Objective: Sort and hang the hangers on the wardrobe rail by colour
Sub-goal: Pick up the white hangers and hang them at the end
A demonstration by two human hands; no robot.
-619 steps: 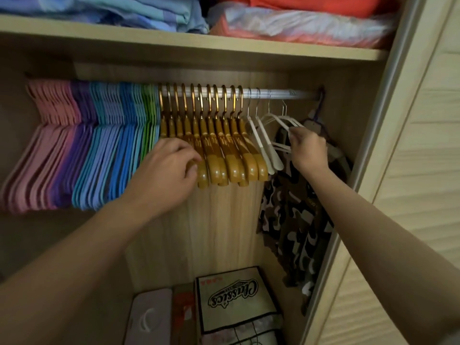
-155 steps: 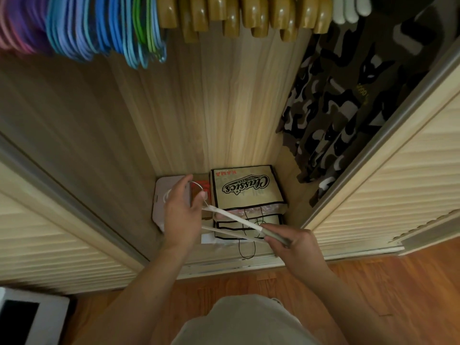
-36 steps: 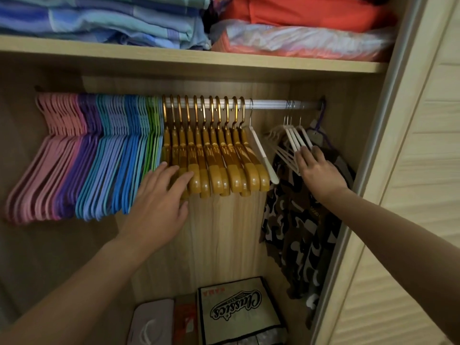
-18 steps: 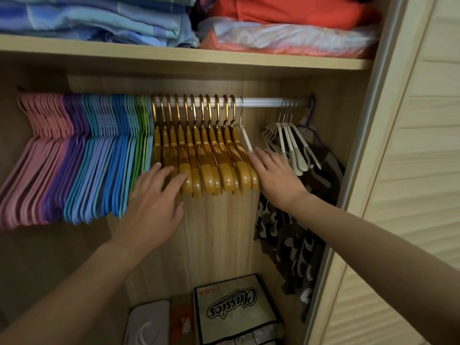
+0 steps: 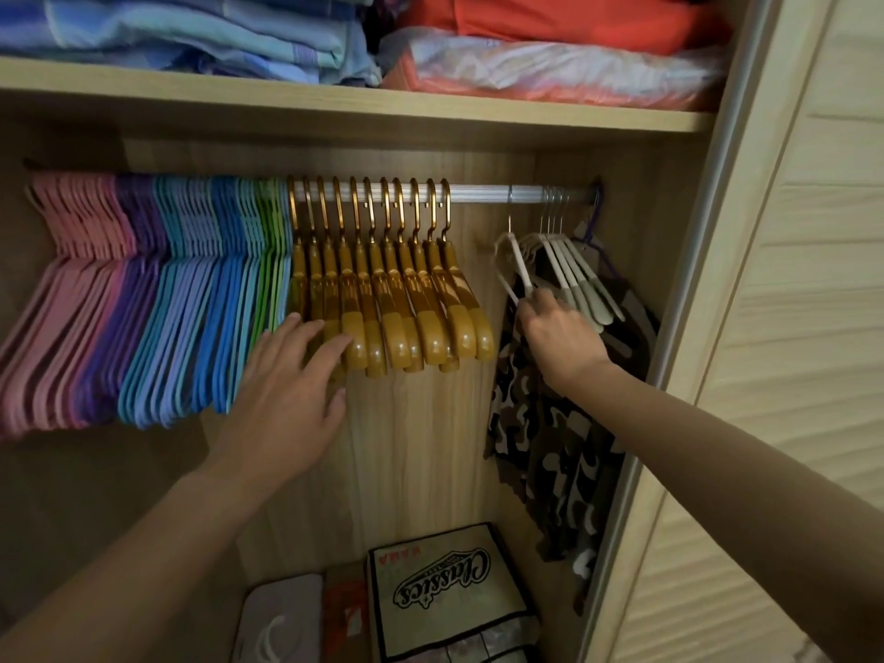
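Colour groups hang along the rail (image 5: 492, 192): pink hangers (image 5: 71, 260), purple hangers (image 5: 138, 279), blue hangers (image 5: 201, 289), green hangers (image 5: 270, 260), then golden hangers (image 5: 392, 299). A group of white hangers (image 5: 574, 275) hangs at the right end. One single white hanger (image 5: 514, 260) hangs just left of that group. My right hand (image 5: 559, 337) pinches its lower arm. My left hand (image 5: 292, 390) is open, its fingertips touching the lower ends of the golden hangers.
A camouflage garment (image 5: 550, 447) hangs below the white hangers. The shelf (image 5: 335, 107) above carries folded blue and orange fabrics. A "Classics" bag (image 5: 445, 590) and a flat case stand on the wardrobe floor. A slatted sliding door (image 5: 789, 375) borders the right side.
My right hand has slid the single white hanger along the rail, from beside the golden hangers to the right, close to the white group. My left hand stays on the golden hangers.
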